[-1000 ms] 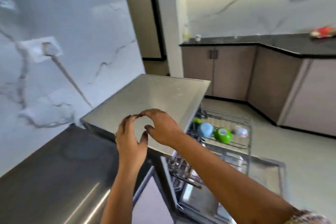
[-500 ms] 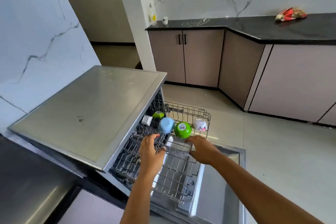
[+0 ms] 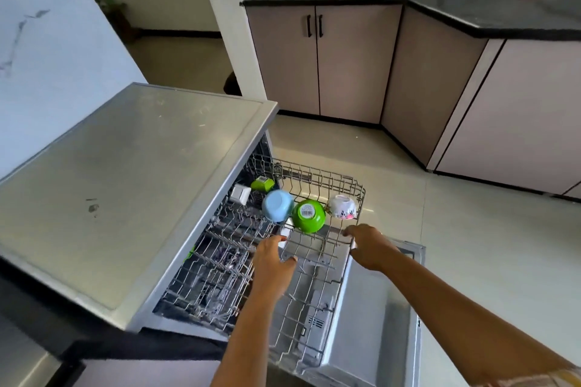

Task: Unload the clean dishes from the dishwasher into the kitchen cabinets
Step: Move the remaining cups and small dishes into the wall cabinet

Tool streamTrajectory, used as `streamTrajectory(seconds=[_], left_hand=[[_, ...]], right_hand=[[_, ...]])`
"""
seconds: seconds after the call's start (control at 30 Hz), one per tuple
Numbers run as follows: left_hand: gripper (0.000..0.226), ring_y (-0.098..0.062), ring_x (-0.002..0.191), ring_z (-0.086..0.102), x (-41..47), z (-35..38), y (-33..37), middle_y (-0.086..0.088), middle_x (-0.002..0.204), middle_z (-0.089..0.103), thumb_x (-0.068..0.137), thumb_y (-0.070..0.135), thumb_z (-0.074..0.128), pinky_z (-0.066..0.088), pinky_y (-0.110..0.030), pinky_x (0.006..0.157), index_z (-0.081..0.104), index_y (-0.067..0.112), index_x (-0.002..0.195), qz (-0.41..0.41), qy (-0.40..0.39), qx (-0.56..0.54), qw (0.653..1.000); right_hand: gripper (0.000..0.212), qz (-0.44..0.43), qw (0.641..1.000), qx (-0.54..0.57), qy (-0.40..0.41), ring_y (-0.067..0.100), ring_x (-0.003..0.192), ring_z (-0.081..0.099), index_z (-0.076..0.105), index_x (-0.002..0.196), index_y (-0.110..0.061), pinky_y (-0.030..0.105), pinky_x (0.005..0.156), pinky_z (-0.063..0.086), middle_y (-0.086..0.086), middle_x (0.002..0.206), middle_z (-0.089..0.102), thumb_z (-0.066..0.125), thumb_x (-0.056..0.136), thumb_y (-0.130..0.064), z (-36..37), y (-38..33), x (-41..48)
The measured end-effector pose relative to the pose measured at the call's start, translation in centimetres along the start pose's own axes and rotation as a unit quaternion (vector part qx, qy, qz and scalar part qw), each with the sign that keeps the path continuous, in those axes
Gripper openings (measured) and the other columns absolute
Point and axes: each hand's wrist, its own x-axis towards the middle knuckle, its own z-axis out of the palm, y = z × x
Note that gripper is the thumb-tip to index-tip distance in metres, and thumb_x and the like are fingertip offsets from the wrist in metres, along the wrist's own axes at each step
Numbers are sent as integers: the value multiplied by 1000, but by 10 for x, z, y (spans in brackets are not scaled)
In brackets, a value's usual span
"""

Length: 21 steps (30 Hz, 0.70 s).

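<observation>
Right hand [image 3: 369,248] grips the rack [image 3: 317,177] rim, at 5 o'clock from floral bowl [image 3: 341,207]; left hand [image 3: 272,261] curls over wires at 6 o'clock from blue bowl [image 3: 276,206], grasp unclear.

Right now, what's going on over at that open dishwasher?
A person is unloading the dishwasher. Its door is folded down and the upper rack is slid out over it. The right hand curls its fingers over the rack's front rail, and the left hand rests on the wires; whether it grips is unclear. A blue bowl, a green bowl and a flowered bowl sit upside down in the rack, none lifted yet.
</observation>
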Motion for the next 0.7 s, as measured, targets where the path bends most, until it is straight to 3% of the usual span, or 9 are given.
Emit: streamTrajectory(seconds=[0.23,0.43,0.6,0.7], left_hand=[[59,-28,134,33,114,35,-19,-9,145,34,82,18,64,28,-50,111,39,19,136,-13,-68,33,997],[58,-28,124,43,199,65,-40,-12,137,43,80,19,69,37,-35,99,43,13,132,15,-74,82,994],[82,-30,131,37,237,104,-43,-12,144,36,74,34,74,37,-41,105,31,14,141,64,-90,120,987],[89,-32,134,31,244,119,-38,-10,150,26,72,48,73,36,-44,106,27,20,143,110,-71,205,970]], right_hand=[[49,27,999,-33,3,29,111,57,47,131,-19,31,89,47,10,127,56,51,84,-5,9,11,103],[63,6,995,-101,21,36,122,46,31,142,-17,45,90,50,14,142,35,45,83,4,29,22,189],[75,52,989,-136,-18,40,130,35,22,145,-23,48,99,44,9,145,25,61,83,-6,47,33,234],[88,69,983,-165,-45,42,129,37,14,146,-30,49,98,46,8,146,21,68,80,-11,51,37,249]])
